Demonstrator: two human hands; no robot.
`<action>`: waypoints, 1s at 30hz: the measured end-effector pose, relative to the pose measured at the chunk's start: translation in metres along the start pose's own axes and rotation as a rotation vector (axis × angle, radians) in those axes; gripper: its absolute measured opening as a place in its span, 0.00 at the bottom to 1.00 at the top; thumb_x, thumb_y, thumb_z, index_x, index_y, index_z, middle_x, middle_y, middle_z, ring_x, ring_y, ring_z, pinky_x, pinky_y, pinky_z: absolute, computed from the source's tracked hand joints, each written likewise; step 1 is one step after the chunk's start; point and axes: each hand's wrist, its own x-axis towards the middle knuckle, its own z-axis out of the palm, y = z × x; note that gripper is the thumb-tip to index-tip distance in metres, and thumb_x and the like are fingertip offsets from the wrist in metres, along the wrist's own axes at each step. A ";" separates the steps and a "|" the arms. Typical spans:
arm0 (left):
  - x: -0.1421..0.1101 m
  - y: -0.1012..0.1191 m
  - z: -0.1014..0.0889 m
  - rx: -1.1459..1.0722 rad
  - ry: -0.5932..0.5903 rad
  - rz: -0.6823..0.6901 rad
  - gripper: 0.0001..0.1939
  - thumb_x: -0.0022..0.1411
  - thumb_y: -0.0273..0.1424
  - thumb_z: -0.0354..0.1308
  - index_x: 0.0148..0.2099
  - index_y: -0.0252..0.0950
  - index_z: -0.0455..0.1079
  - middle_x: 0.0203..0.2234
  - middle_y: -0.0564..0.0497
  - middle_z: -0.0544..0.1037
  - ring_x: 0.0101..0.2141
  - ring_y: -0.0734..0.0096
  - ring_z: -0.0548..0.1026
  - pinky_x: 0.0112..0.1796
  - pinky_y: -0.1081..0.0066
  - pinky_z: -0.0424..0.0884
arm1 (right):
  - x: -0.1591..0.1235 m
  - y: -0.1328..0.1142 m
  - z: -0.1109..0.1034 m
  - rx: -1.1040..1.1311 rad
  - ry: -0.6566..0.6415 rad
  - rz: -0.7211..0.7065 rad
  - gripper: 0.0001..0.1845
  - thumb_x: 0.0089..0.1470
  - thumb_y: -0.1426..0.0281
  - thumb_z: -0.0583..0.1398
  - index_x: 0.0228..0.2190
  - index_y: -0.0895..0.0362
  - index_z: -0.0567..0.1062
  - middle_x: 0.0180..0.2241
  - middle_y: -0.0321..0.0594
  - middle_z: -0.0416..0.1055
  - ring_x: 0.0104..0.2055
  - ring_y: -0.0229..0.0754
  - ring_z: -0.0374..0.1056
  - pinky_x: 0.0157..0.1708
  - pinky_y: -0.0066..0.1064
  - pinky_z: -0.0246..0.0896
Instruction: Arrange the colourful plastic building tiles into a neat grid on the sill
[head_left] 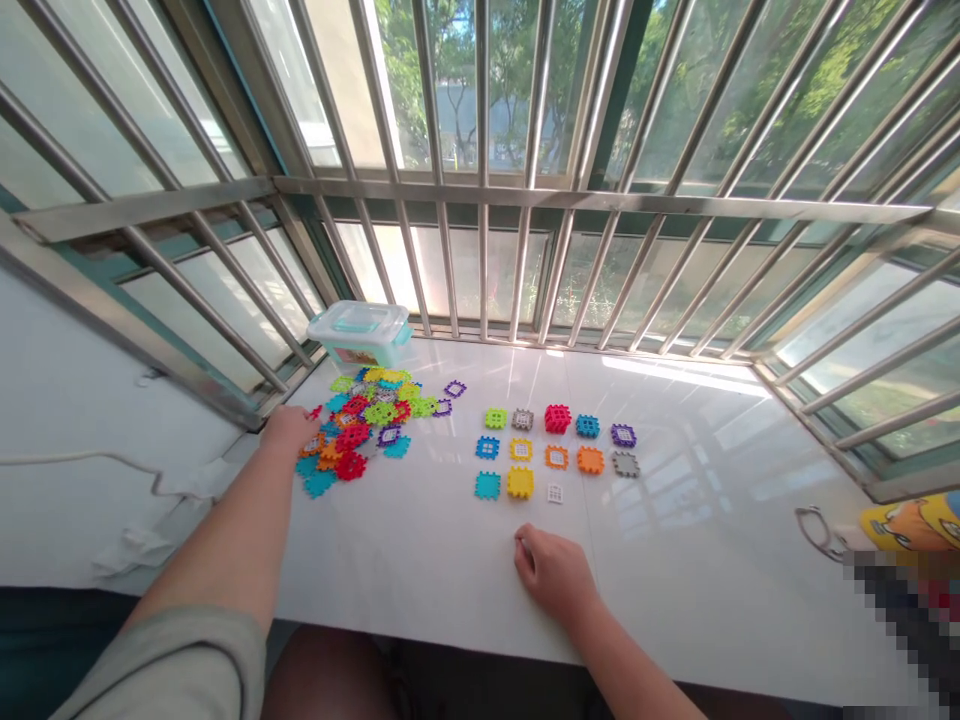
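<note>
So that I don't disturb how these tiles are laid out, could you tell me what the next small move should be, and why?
I would probably have the left hand take one tile from the pile of plastic interlocking tiles and set it beside the small white tile. The third row holds three tiles, the two rows above hold five each, and that hand is already at the pile.

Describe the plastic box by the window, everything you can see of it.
The clear plastic storage box stands at the back left of the white counter, beneath the barred window. Its translucent lid is shut, with a teal panel on top and a teal latch at the right end. Something colourful shows through the side wall, too unclear to identify. It sits squarely upright, and no hand touches it. A pile of coloured plastic tiles lies just in front of it.
</note>
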 end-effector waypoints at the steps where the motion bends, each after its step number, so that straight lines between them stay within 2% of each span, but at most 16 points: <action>1: 0.002 0.000 0.000 0.041 -0.016 -0.008 0.10 0.56 0.36 0.62 0.34 0.34 0.75 0.35 0.36 0.79 0.48 0.41 0.75 0.53 0.50 0.71 | 0.000 0.000 -0.001 -0.001 -0.003 0.002 0.07 0.68 0.69 0.54 0.39 0.52 0.73 0.30 0.34 0.78 0.31 0.39 0.73 0.31 0.32 0.45; 5: 0.006 0.001 -0.002 0.201 -0.073 -0.027 0.14 0.61 0.39 0.61 0.41 0.31 0.77 0.42 0.33 0.80 0.47 0.43 0.77 0.49 0.53 0.73 | 0.000 -0.001 -0.002 0.000 -0.012 0.006 0.07 0.68 0.69 0.54 0.39 0.51 0.72 0.30 0.34 0.79 0.31 0.40 0.73 0.31 0.32 0.45; 9: 0.004 0.004 -0.007 0.216 -0.081 -0.034 0.13 0.63 0.37 0.60 0.41 0.31 0.76 0.40 0.39 0.80 0.47 0.47 0.77 0.50 0.54 0.73 | 0.000 -0.001 -0.003 0.002 -0.012 0.012 0.07 0.67 0.69 0.54 0.39 0.51 0.73 0.30 0.34 0.78 0.31 0.39 0.73 0.31 0.32 0.46; 15: -0.004 0.014 -0.020 0.212 -0.096 -0.076 0.12 0.58 0.36 0.65 0.38 0.31 0.74 0.37 0.42 0.80 0.47 0.49 0.76 0.49 0.57 0.73 | 0.000 -0.001 -0.002 0.009 -0.023 0.021 0.08 0.68 0.69 0.54 0.40 0.51 0.73 0.30 0.35 0.79 0.31 0.39 0.73 0.31 0.32 0.46; 18: -0.010 0.017 -0.029 0.131 -0.009 -0.118 0.15 0.59 0.38 0.66 0.40 0.30 0.74 0.39 0.43 0.79 0.46 0.51 0.76 0.49 0.58 0.72 | 0.000 0.000 -0.002 0.010 -0.028 0.020 0.08 0.68 0.69 0.54 0.40 0.51 0.73 0.31 0.35 0.79 0.31 0.40 0.73 0.31 0.32 0.45; 21: -0.024 0.024 -0.038 0.049 0.118 -0.124 0.19 0.62 0.40 0.65 0.46 0.29 0.75 0.45 0.39 0.78 0.49 0.51 0.74 0.51 0.56 0.72 | 0.000 0.000 -0.002 0.014 -0.017 0.014 0.07 0.68 0.69 0.54 0.40 0.51 0.73 0.31 0.34 0.78 0.31 0.39 0.73 0.31 0.32 0.46; 23: -0.043 0.036 -0.040 0.006 0.208 -0.073 0.21 0.64 0.43 0.63 0.50 0.30 0.76 0.49 0.38 0.78 0.51 0.51 0.74 0.54 0.55 0.72 | 0.000 0.000 -0.001 0.014 -0.009 0.011 0.07 0.68 0.69 0.54 0.40 0.51 0.73 0.31 0.34 0.78 0.32 0.39 0.74 0.31 0.33 0.46; 24: -0.058 0.045 -0.039 -0.056 0.288 -0.010 0.21 0.64 0.43 0.63 0.50 0.30 0.76 0.49 0.39 0.78 0.52 0.51 0.74 0.55 0.55 0.71 | 0.000 0.000 -0.001 0.014 -0.006 0.011 0.07 0.68 0.69 0.55 0.40 0.51 0.73 0.31 0.34 0.79 0.32 0.39 0.74 0.32 0.33 0.46; 26: -0.098 0.068 -0.030 -0.225 0.375 0.113 0.19 0.63 0.42 0.64 0.49 0.33 0.77 0.49 0.42 0.78 0.49 0.54 0.76 0.55 0.55 0.73 | 0.000 0.000 0.000 0.010 0.000 0.012 0.07 0.68 0.69 0.55 0.40 0.51 0.73 0.31 0.34 0.79 0.32 0.39 0.74 0.31 0.32 0.46; 28: -0.150 0.096 -0.012 -0.398 0.325 0.227 0.19 0.62 0.42 0.64 0.50 0.36 0.77 0.51 0.43 0.77 0.45 0.57 0.78 0.51 0.56 0.77 | 0.000 -0.001 0.000 0.005 0.005 0.012 0.06 0.68 0.69 0.55 0.40 0.51 0.73 0.31 0.34 0.79 0.31 0.39 0.74 0.31 0.32 0.46; 30: -0.207 0.122 0.012 -0.544 0.179 0.364 0.18 0.63 0.42 0.62 0.51 0.39 0.77 0.52 0.43 0.76 0.45 0.58 0.80 0.50 0.58 0.80 | 0.000 -0.001 -0.001 0.002 0.008 0.008 0.06 0.68 0.69 0.55 0.40 0.51 0.73 0.30 0.34 0.79 0.31 0.39 0.73 0.31 0.32 0.46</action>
